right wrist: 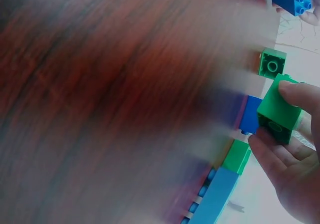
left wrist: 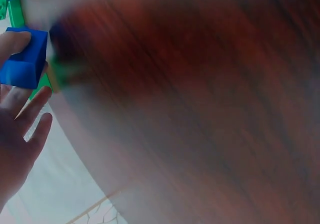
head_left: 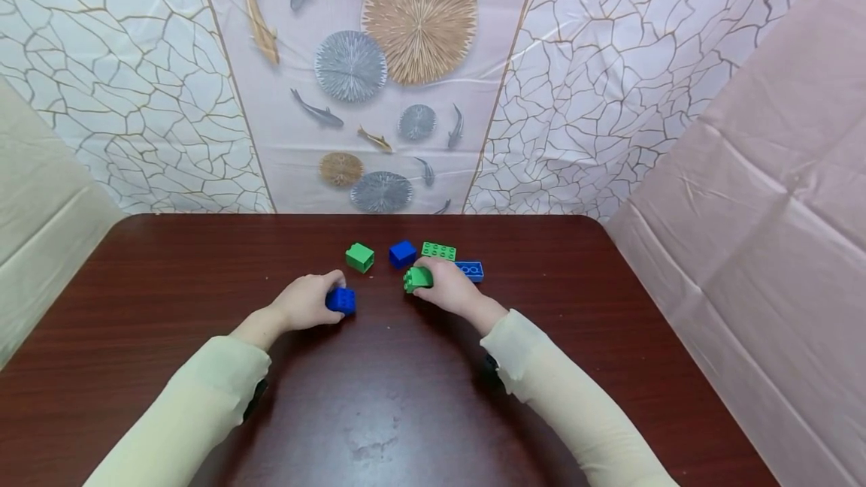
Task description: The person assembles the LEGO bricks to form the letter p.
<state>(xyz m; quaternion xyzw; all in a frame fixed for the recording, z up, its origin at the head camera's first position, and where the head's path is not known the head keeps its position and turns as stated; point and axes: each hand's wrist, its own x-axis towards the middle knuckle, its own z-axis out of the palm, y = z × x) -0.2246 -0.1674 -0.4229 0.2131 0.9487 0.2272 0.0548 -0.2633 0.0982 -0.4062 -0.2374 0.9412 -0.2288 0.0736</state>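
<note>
My left hand point(head_left: 306, 302) pinches a blue toy brick point(head_left: 342, 301) between thumb and fingers, its studs facing right in the head view. The left wrist view shows the thumb on this blue brick point(left wrist: 29, 59), with other fingers spread below. My right hand point(head_left: 449, 285) grips a green brick point(head_left: 417, 279), studs pointing left. In the right wrist view this green brick point(right wrist: 281, 107) shows its hollow underside. The two held bricks are apart. Behind the hands lie another green brick point(head_left: 360, 257) and another blue brick point(head_left: 402, 254).
A flat green brick point(head_left: 439, 250) and a long blue brick point(head_left: 471, 270), underside up, lie just beyond the right hand, which partly covers the blue one. The dark wooden table point(head_left: 379, 397) ends at a patterned cloth backdrop point(head_left: 419, 122).
</note>
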